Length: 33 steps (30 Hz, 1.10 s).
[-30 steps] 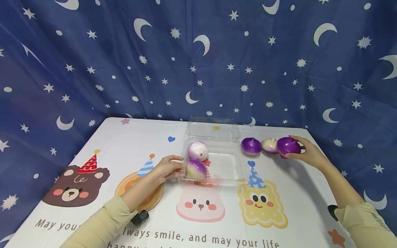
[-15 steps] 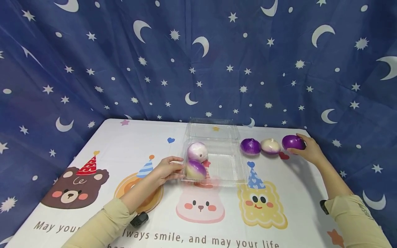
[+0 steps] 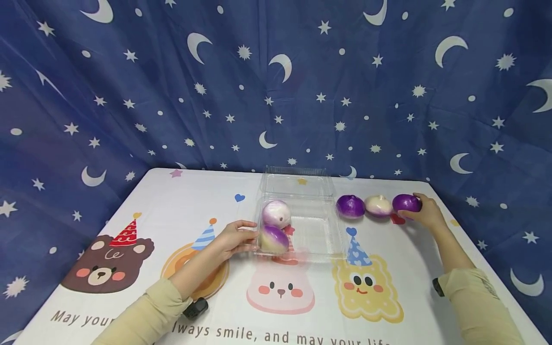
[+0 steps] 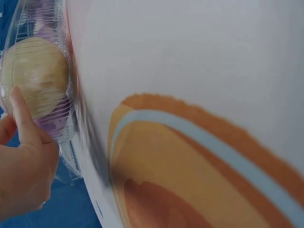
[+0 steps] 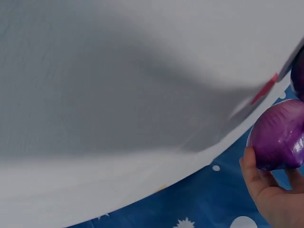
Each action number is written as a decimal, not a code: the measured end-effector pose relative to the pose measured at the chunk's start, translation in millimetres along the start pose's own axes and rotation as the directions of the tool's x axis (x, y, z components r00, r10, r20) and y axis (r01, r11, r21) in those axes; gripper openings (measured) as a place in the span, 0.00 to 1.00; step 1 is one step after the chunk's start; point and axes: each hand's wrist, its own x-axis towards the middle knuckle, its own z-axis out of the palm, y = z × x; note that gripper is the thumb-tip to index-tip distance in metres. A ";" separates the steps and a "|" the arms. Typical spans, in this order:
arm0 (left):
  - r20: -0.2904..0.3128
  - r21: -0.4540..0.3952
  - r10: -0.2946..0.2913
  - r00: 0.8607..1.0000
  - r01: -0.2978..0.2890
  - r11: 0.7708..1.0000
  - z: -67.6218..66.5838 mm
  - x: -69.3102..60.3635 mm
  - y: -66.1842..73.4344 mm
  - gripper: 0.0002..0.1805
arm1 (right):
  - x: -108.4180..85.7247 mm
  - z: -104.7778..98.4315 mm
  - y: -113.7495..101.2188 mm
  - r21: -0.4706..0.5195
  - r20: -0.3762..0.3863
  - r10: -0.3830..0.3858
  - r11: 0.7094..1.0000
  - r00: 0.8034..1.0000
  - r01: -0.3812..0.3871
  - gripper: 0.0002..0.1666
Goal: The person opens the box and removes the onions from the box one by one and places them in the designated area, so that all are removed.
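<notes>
A clear plastic clamshell container [image 3: 313, 235] stands with its lid [image 3: 297, 184] folded back at mid-table. Two purple-and-white toy onions lie along its left side: a pale one [image 3: 276, 213] behind, a purple-yellow one [image 3: 274, 239] in front. My left hand [image 3: 237, 238] grips the container's left wall; in the left wrist view its fingertips meet the ribbed plastic. At the right, my right hand [image 3: 429, 212] holds a deep purple onion [image 3: 406, 204] between thumb and fingers, at the row's right end. The right wrist view shows this same onion [image 5: 278, 135] in the fingers.
Left of the held onion sit a cream onion [image 3: 378, 206] and another purple onion [image 3: 350, 207], just right of the container. A white tablecloth [image 3: 207, 187] with cartoon prints covers the table. A blue star-and-moon curtain [image 3: 241, 96] hangs behind.
My right hand has moved the purple onion right, from against the cream onion to slightly apart from it. The left hand keeps its place at the container.
</notes>
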 end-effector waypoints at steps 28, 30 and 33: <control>-0.028 -0.022 -0.008 1.000 0.007 1.000 2.7 0.9 -2.5 0.22 | 4.1 8.3 9.7 -0.006 0.097 0.032 0.999 0.995 -0.032 0.50; -0.033 -0.024 0.000 0.999 0.000 1.000 2.8 0.6 -2.3 0.22 | 4.3 8.8 8.3 0.009 0.091 0.040 0.999 0.995 -0.041 0.51; -0.033 -0.022 0.005 0.999 -0.006 1.000 3.2 0.0 -1.8 0.22 | 4.5 8.5 6.6 0.017 0.083 0.036 0.999 0.996 -0.037 0.52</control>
